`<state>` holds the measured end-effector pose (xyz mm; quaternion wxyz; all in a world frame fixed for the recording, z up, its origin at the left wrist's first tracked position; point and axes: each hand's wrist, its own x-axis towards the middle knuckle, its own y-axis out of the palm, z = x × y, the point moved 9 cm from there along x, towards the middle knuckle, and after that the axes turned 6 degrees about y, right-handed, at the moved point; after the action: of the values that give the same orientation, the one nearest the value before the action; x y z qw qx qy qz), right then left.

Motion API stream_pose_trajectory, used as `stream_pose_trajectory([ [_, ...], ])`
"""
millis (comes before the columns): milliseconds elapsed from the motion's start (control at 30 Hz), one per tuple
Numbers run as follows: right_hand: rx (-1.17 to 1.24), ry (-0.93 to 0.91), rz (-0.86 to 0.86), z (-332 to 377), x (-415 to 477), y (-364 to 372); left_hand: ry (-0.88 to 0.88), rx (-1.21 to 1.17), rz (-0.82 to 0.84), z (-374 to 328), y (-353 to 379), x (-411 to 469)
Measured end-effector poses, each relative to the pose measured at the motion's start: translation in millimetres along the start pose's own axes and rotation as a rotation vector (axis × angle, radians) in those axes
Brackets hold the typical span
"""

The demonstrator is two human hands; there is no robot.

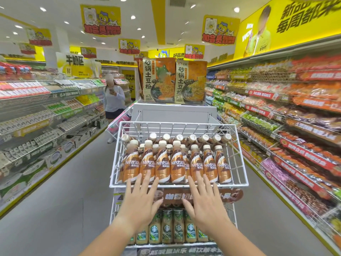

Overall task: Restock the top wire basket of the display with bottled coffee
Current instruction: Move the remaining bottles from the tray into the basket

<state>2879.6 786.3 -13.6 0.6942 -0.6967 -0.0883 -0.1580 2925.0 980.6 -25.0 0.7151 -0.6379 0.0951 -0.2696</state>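
The top white wire basket (118, 154) of the display stands right in front of me. It holds several brown and gold Nescafe coffee bottles (178, 163) with cream caps, upright in rows. My left hand (140, 200) is spread flat, fingers apart, its fingertips at the basket's front rim below the left bottles. Likewise my right hand (204, 202) is spread, fingertips at the front rim below the right bottles. Neither hand holds anything.
A lower basket holds Starbucks bottles (167, 230) under a brown sign (230, 195). Noodle packs (174, 80) stand on a white box behind the display. Stocked shelves line both sides of the aisles. A person (113, 100) stands far back on the left.
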Motion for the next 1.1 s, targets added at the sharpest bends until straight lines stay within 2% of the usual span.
stream_pose_trajectory([
  [233, 0.011, -0.064, 0.061, -25, -90, 13, -0.053, -0.092, -0.009, -60, 10, -80],
  [333, 0.026, -0.085, 0.097, -36, -136, 35, -0.056, -0.164, 0.099, -96, 39, -120],
  [533, 0.022, -0.080, 0.270, -49, -221, 115, -0.069, -0.180, 0.183, -144, 118, -182],
  [733, 0.042, -0.048, 0.388, -55, -310, 256, -0.015, -0.205, 0.299, -184, 271, -234],
  [967, 0.026, 0.008, 0.643, -55, -462, 497, 0.064, -0.222, 0.451, -240, 506, -322],
  [1100, -0.015, -0.003, 0.752, -58, -544, 626, 0.133, -0.247, 0.483, -285, 634, -371],
])
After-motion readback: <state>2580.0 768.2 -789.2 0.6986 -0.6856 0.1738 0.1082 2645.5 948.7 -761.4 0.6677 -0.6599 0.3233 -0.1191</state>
